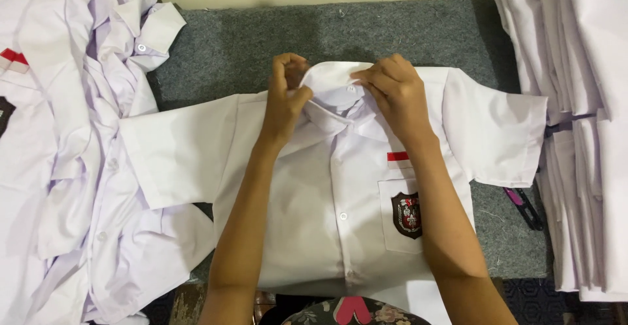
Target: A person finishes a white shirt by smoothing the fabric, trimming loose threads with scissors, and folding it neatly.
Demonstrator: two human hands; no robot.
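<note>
A grey felt-covered surface carries everything. On its left side lies a loose heap of white shirts, crumpled and overlapping; how many are in it I cannot tell. On the right side stands a stack of folded white shirts, many layers, too close together to count.

Between them, in the middle, one white short-sleeved shirt lies flat with its front up, both sleeves spread to the sides, the collar at the far end from the person. It is buttoned down the front; three buttons are visible along the placket. One chest pocket carries a dark shield-shaped badge, and just above the pocket sits one small red and white patch.

Both hands are at the collar. The left hand has its fingers curled narrow, pinching the left end of the collar. The right hand holds the right end, its fingers bent over the collar edge, close to the small button at the neck. So the collar lies between the two hands and inside both grips.

One small pair of thread snips, dark with a pink handle, lies on the surface near the shirt's right sleeve.
</note>
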